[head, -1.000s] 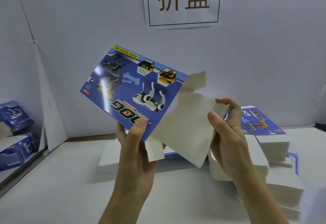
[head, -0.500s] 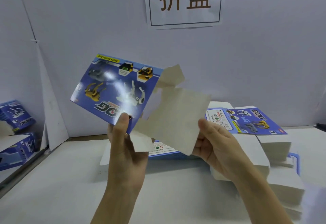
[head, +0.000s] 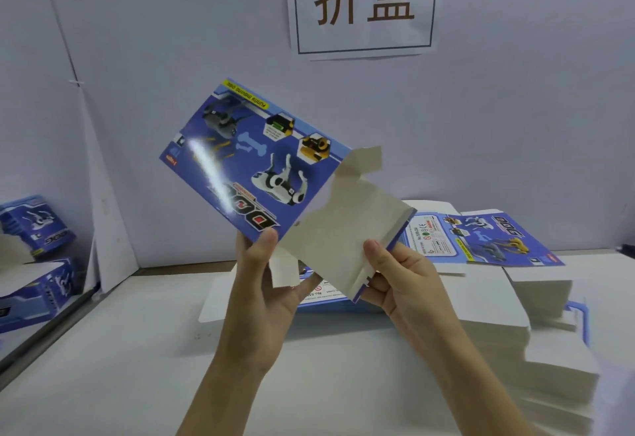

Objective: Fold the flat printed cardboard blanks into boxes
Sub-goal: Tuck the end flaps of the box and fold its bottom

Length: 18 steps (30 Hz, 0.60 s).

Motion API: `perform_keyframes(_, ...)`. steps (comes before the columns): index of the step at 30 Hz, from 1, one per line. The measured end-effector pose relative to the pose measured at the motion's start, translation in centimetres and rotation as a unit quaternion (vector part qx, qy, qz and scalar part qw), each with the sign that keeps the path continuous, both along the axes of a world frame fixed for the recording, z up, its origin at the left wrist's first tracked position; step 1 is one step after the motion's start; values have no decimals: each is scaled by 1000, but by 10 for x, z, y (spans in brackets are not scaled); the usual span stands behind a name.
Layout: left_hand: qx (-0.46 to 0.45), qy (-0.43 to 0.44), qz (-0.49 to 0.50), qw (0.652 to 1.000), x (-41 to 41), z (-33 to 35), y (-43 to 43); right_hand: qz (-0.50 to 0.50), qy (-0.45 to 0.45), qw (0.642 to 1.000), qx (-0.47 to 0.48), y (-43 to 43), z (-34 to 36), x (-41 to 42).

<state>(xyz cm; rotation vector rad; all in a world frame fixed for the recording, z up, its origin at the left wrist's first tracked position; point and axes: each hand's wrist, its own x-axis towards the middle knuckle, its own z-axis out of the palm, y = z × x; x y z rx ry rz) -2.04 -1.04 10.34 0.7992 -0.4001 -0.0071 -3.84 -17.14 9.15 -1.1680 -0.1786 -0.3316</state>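
Observation:
I hold one blue printed cardboard blank [head: 254, 157] up in front of the wall, robot-dog artwork facing me. My left hand [head: 264, 284] pinches its lower corner, thumb on the printed face. The blank's grey unprinted panel [head: 347, 240] is bent toward me, and my right hand [head: 402, 281] pinches that panel's lower right edge with the thumb on the grey side. A small grey flap sticks up at the panel's top. A stack of flat blanks [head: 488, 243] lies on the table behind my right hand.
Folded blue boxes [head: 34, 226] sit at the far left beyond a white divider. More white-backed blanks [head: 549, 360] are piled at the right over a blue bin edge. One blank [head: 220, 298] lies flat under my hands. A sign [head: 364, 2] hangs on the wall.
Both hands have raised the blank and shifted it right. The printed face turned more squarely toward me, and the grey panel stays bent forward in my right hand.

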Motion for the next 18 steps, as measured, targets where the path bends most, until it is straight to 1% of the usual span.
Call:
perform_keyframes(2,14,-13,9,1000,2,-1,0,14,-3,1000,-1,1,-1,1)
perform_keyframes(4,30,-5,29,999,7,-2,4,19,24,999,30,2,-6,7)
perform_keyframes(5,50,7,48,998,9,-1,7,-1,47,998,44,2,-11,13)
perform_keyframes(6,77,19,69,994,10,-1,10,-37,71,996,32,3,-18,22)
perform_keyframes(7,109,32,90,989,12,-1,14,-82,95,992,-23,5,-26,31)
perform_keyframes(8,139,42,116,983,15,-2,19,-129,112,977,-130,8,-34,40)
perform_keyframes(9,163,48,146,975,18,-2,26,-158,116,940,-278,10,-45,49)
perform_keyframes(10,185,54,175,966,20,-2,33,-150,114,881,-434,12,-56,59)
perform_keyframes(11,205,65,197,956,23,-2,42,-120,108,803,-574,12,-68,68)
perform_keyframes(12,222,83,211,948,24,-2,53,-87,94,721,-681,12,-80,75)
perform_keyframes(13,241,108,214,940,26,0,65,-74,81,651,-752,12,-89,81)
perform_keyframes(14,263,135,207,933,27,3,79,-79,75,603,-790,13,-94,83)
perform_keyframes(15,284,160,197,925,29,7,95,-91,81,575,-809,14,-98,85)
perform_keyframes(16,295,180,192,919,33,12,112,-98,90,562,-817,14,-100,87)
perform_keyframes(18,286,199,212,913,49,32,147,-93,103,554,-821,14,-103,89)
